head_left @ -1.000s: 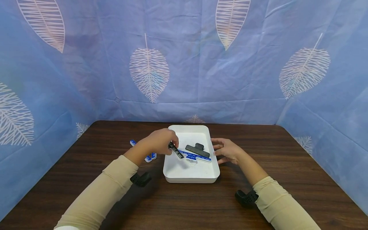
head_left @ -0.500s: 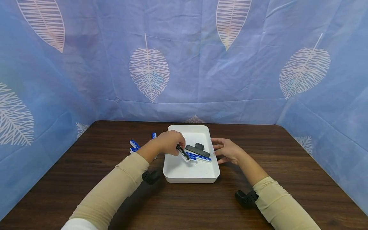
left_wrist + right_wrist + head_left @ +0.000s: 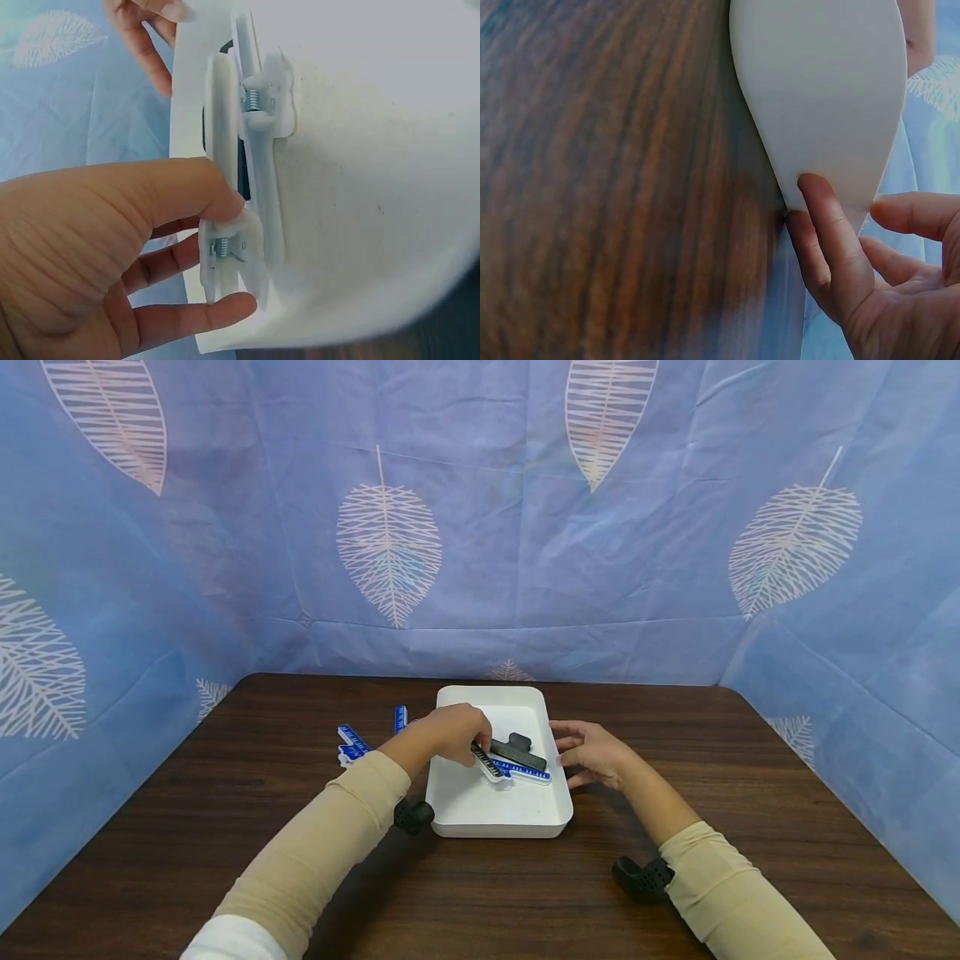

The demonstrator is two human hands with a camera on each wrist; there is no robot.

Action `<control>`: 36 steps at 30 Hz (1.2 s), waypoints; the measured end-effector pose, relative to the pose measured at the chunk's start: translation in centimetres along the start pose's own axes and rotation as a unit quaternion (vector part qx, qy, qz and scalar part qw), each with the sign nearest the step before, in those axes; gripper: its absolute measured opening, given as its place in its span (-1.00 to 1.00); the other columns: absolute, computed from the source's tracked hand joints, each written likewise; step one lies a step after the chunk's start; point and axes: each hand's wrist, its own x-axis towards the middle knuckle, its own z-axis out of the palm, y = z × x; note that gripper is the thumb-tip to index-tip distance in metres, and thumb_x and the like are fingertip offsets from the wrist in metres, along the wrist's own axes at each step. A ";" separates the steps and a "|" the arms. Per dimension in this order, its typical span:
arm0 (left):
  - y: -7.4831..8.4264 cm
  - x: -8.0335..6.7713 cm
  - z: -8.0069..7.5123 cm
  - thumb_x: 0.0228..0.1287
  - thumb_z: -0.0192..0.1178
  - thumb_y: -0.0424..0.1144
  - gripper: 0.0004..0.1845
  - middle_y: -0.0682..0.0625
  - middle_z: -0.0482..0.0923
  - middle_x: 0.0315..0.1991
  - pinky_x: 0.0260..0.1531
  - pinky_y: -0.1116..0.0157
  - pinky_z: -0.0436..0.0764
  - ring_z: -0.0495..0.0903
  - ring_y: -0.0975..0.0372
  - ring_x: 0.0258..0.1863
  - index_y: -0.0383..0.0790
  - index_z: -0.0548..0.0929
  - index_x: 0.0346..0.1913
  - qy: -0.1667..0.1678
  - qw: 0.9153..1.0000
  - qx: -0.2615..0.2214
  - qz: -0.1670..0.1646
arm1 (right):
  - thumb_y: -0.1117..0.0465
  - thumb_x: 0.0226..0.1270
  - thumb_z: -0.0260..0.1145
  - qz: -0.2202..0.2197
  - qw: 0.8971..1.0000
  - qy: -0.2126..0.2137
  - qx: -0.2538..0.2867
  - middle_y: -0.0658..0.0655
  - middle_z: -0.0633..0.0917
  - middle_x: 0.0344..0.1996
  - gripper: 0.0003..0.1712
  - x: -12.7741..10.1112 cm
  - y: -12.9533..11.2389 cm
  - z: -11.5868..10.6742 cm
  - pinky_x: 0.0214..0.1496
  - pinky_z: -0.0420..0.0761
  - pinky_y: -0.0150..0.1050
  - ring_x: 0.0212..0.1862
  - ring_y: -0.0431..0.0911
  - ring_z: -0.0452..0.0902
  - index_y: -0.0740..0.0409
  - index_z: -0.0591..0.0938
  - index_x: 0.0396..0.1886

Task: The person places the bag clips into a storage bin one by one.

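Observation:
My left hand [image 3: 459, 732] pinches a clip [image 3: 487, 762] with a black-and-white piano-key pattern, over the middle of a white tray [image 3: 502, 830]. From the left wrist view, the held clip [image 3: 221, 127] shows its white back and metal spring. Close beside it lies a blue piano-key clip [image 3: 525, 772] in the tray, with a black clip [image 3: 521, 754] just behind. Whether the held clip touches the blue one, I cannot tell. My right hand [image 3: 596, 756] rests its extended fingertips on the tray's right wall [image 3: 817, 105].
Left of the tray, one blue clip [image 3: 352, 739] and another blue clip [image 3: 401, 718] lie on the dark wooden table [image 3: 525, 893], partly hidden by my left arm. A blue leaf-patterned cloth [image 3: 480, 552] hangs around the table's back and sides.
My left hand has carried the piano-key clip rightward and slightly down, up to the blue and black clips in the tray. The right hand and the tray have stayed put.

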 end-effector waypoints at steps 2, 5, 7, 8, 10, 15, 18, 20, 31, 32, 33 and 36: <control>-0.1 0.2 0.2 0.02 0.43 -0.40 -0.79 0.18 0.60 -0.35 -0.13 0.29 0.56 0.49 0.27 -0.29 0.00 0.71 -0.34 -0.004 1.000 -0.010 0.000 | 0.53 0.26 0.18 0.000 1.000 0.000 0.001 0.49 0.32 0.31 -0.15 0.0 0.0 0.0 -0.21 0.70 0.07 0.06 0.20 0.57 0.27 0.09 0.51; -0.1 0.5 0.3 0.05 0.41 -0.40 -0.81 0.17 0.60 -0.36 -0.13 0.29 0.56 0.48 0.26 -0.31 -0.02 0.71 -0.33 -0.007 1.000 -0.017 0.005 | 0.54 0.25 0.18 0.003 1.000 0.002 0.006 0.49 0.33 0.31 -0.15 0.0 -0.1 0.0 -0.21 0.70 0.07 0.05 0.19 0.58 0.26 0.10 0.51; -0.2 0.7 0.4 0.08 0.40 -0.40 -0.82 0.16 0.61 -0.35 -0.12 0.29 0.56 0.49 0.27 -0.31 -0.04 0.72 -0.31 -0.007 1.000 -0.018 0.009 | 0.53 0.26 0.17 0.003 1.000 -0.001 0.006 0.49 0.32 0.31 -0.15 -0.1 -0.1 0.0 -0.21 0.70 0.07 0.05 0.19 0.57 0.26 0.09 0.52; -0.2 0.7 0.4 0.09 0.39 -0.40 -0.83 0.15 0.62 -0.34 -0.10 0.29 0.56 0.49 0.27 -0.30 -0.05 0.73 -0.29 -0.007 1.000 -0.017 0.010 | 0.53 0.26 0.18 0.004 1.000 -0.001 0.008 0.49 0.33 0.31 -0.15 0.0 -0.1 0.1 -0.21 0.70 0.07 0.05 0.19 0.57 0.26 0.09 0.51; -0.2 0.8 0.4 0.12 0.38 -0.39 -0.84 0.12 0.65 -0.29 -0.05 0.27 0.56 0.51 0.27 -0.26 -0.08 0.74 -0.25 -0.008 1.000 -0.016 0.010 | 0.54 0.26 0.18 0.003 1.000 -0.001 0.008 0.49 0.33 0.31 -0.15 -0.1 -0.1 0.1 -0.22 0.70 0.07 0.03 0.18 0.58 0.26 0.09 0.52; -0.1 0.8 0.3 0.16 0.38 -0.32 -0.78 0.06 0.67 -0.14 0.09 0.23 0.53 0.56 0.23 -0.10 -0.14 0.75 -0.10 -0.015 1.000 -0.023 -0.005 | 0.54 0.25 0.18 0.003 1.000 -0.002 0.009 0.50 0.33 0.31 -0.15 0.0 0.1 0.1 -0.22 0.70 0.07 0.02 0.16 0.59 0.26 0.09 0.52; -0.1 0.7 0.3 0.17 0.39 -0.29 -0.73 0.05 0.66 -0.08 0.13 0.23 0.51 0.56 0.22 -0.02 -0.14 0.73 -0.04 -0.015 1.000 -0.022 -0.010 | 0.54 0.26 0.18 0.005 1.000 -0.002 0.007 0.49 0.33 0.31 -0.15 0.1 0.1 0.0 -0.21 0.69 0.08 0.03 0.17 0.58 0.26 0.09 0.52; -0.1 0.6 0.2 0.16 0.39 -0.29 -0.70 0.05 0.65 -0.04 0.15 0.22 0.49 0.55 0.20 0.02 -0.15 0.72 -0.01 -0.015 1.000 -0.023 -0.012 | 0.53 0.26 0.19 0.005 1.000 0.000 0.004 0.49 0.33 0.31 -0.15 0.2 0.1 0.0 -0.20 0.69 0.08 0.04 0.16 0.58 0.25 0.09 0.52; 0.0 -0.2 -0.9 0.18 0.37 -0.31 -0.67 -0.02 0.65 0.00 0.14 0.19 0.50 0.55 0.13 0.08 -0.21 0.70 0.03 0.003 1.000 -0.010 0.016 | 0.52 0.28 0.18 0.006 1.000 -0.005 -0.001 0.48 0.33 0.32 -0.15 -0.1 -0.1 0.0 -0.18 0.69 0.05 0.12 0.22 0.53 0.24 0.08 0.52; -0.1 -0.3 -0.9 0.18 0.37 -0.31 -0.66 -0.03 0.65 0.00 0.14 0.18 0.51 0.55 0.12 0.08 -0.22 0.69 0.04 0.006 1.000 -0.009 0.018 | 0.52 0.28 0.18 0.004 1.000 -0.007 -0.001 0.48 0.32 0.32 -0.15 -0.1 -0.1 0.0 -0.19 0.70 0.05 0.12 0.22 0.53 0.25 0.07 0.52; -0.1 -0.4 -1.0 0.18 0.37 -0.32 -0.66 -0.05 0.65 0.00 0.13 0.18 0.51 0.56 0.12 0.07 -0.23 0.68 0.05 0.008 1.000 -0.009 0.021 | 0.52 0.28 0.19 0.006 1.000 -0.006 0.002 0.48 0.33 0.32 -0.15 -0.1 -0.1 0.0 -0.19 0.70 0.05 0.11 0.22 0.54 0.25 0.08 0.52; 0.0 -0.7 -1.3 0.18 0.36 -0.32 -0.64 -0.09 0.65 0.00 0.12 0.17 0.52 0.57 0.10 0.04 -0.25 0.67 0.06 0.013 1.000 -0.012 0.022 | 0.52 0.28 0.19 0.001 1.000 -0.013 0.001 0.49 0.31 0.32 -0.14 -0.1 -0.1 0.0 -0.19 0.70 0.05 0.10 0.22 0.54 0.28 0.06 0.52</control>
